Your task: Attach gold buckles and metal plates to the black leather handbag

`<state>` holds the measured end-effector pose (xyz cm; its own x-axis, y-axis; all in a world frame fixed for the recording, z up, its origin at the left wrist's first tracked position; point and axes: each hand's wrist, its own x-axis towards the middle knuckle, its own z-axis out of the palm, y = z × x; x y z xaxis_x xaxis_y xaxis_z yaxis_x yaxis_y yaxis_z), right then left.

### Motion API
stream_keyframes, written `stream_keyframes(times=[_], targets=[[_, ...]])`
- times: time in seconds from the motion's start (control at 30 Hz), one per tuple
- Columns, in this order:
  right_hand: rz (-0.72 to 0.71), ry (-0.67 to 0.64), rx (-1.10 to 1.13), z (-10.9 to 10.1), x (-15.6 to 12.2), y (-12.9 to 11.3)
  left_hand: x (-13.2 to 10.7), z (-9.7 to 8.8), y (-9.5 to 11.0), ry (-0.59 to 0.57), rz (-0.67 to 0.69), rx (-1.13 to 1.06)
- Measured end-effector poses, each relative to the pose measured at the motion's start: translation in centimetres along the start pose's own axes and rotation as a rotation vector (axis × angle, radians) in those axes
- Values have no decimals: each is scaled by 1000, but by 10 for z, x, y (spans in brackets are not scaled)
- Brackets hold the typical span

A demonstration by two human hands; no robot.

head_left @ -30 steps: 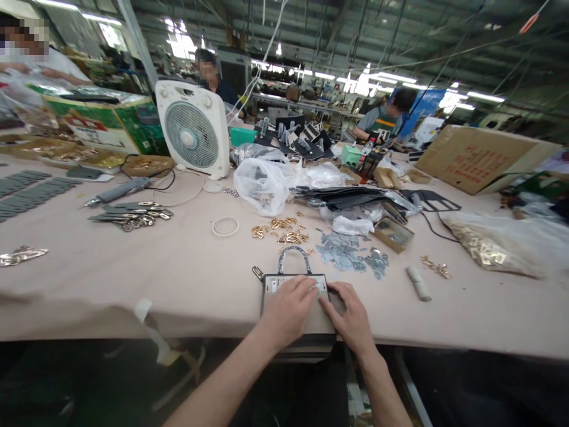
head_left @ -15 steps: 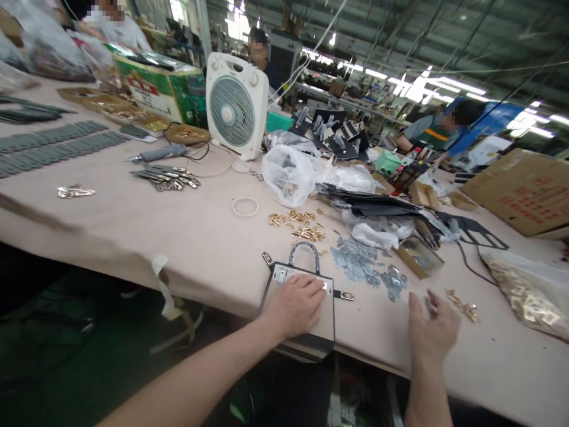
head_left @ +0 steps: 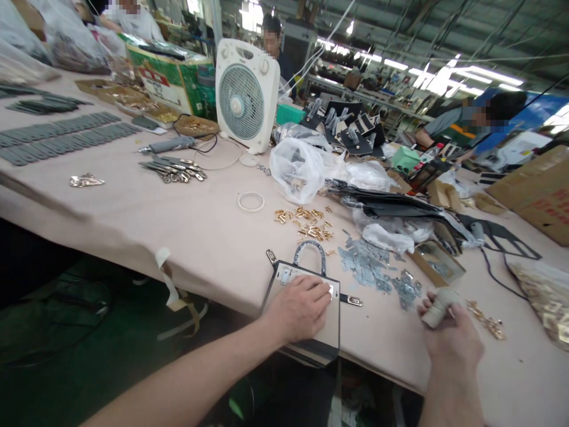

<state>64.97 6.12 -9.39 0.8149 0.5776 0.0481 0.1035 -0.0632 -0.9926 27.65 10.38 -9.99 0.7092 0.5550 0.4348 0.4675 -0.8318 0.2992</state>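
A small beige handbag [head_left: 328, 332] with dark edging lies at the table's front edge. Its dark handle [head_left: 310, 244], covered in clear wrap, points away from me. Metal-ended straps stick out on both sides. My left hand [head_left: 302, 307] holds the bag down, its fingers together and bent over the front panel, fingertips at a shiny metal plate [head_left: 331, 290]. The thumb is hidden. To the right of the bag, my right hand [head_left: 456, 335] is closed around a stubby grey-beige cylinder [head_left: 440, 307], raised above the table; its full shape is partly covered by the fingers.
Thin grey metal plates [head_left: 367, 264] and gold-coloured fittings [head_left: 311, 222] lie beyond the bag. A tape roll [head_left: 251, 201], plastic bags [head_left: 297, 169] and a box fan [head_left: 244, 98] stand farther back. Grey straps [head_left: 62, 133] line the left side. Co-workers are at the far side.
My right hand has picked up the grey-beige cylinder and lifted it. My left hand stays on the handbag. The view has shifted slightly.
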Motion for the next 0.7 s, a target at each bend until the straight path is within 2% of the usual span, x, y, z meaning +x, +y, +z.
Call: stream_keyframes(times=[0.07,0.1,0.2,0.3,0.37,0.47,0.53,0.7], targets=[[105,-324,377,38,-29,-21,1,1,0,-5,1,8],[124,-407,488,58,-44,-31,1,1,0,-8,1,16],[137,-547,647,112,-83,-53,1,1,0,-19,4,41],[123,-616,681,149,-105,-59,1,0,-1,-30,3,52],[118,-627,686,163,-111,-58,0,0,-1,-32,3,52],[123,-574,667,176,-114,-54,0,0,-2,-27,0,52],[133,-555,644,181,-114,-52,0,0,-2,-25,-5,57],[133,-619,602,188,-113,-49,1,-1,-2,-30,-9,64]])
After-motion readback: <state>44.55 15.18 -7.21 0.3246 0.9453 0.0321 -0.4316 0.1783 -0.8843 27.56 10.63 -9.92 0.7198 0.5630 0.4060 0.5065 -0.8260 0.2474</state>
